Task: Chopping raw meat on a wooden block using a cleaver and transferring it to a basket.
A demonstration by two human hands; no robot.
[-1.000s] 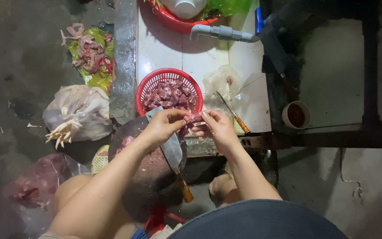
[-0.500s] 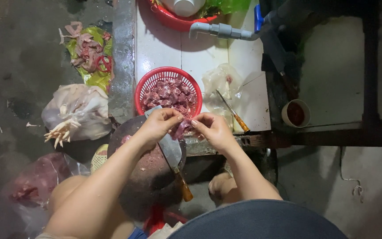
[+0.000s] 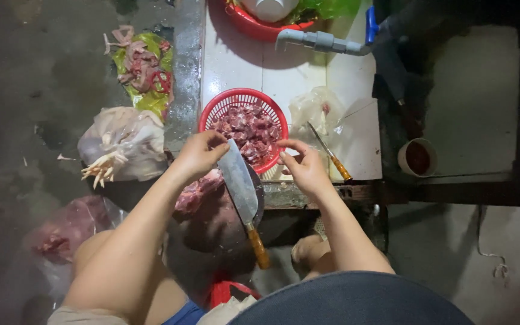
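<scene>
Left hand (image 3: 197, 157) curls at the rim of a red basket (image 3: 221, 108) of meat (image 3: 249, 129). Right hand (image 3: 306, 170), fingers loosely spread, hovers beside it. A cleaver (image 3: 240, 183) rests between them.

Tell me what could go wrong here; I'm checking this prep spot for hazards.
The cleaver lies loose on the round chopping block, blade between both wrists; the left hand or right hand could brush its edge. Its handle overhangs the block above the knees, so a knock might tip it off. A second knife rests close to the right hand.
</scene>
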